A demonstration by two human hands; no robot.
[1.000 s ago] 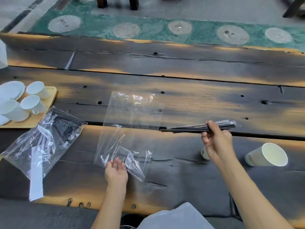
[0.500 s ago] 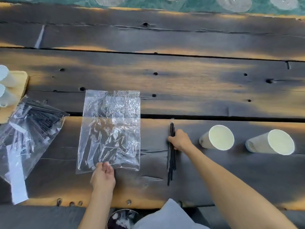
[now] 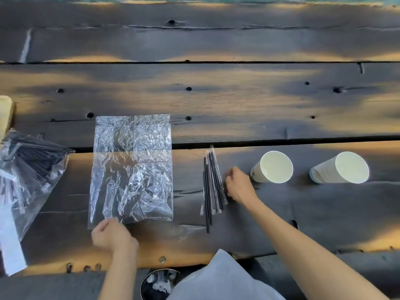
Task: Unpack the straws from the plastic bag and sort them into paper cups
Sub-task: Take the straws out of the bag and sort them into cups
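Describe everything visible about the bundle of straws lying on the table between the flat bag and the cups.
The straws are thin, black and long, several in clear individual wrappers, a few seemingly bare. They lie flat on the dark wooden table, roughly parallel and slightly fanned, pointing away from the person. The right hand rests at their right edge; the empty clear bag lies apart to their left.

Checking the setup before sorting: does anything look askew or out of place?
Nothing is spilled or broken. The straws lie loose beside the right hand, their ends uneven. Both paper cups are empty, and the flattened bag is crumpled.
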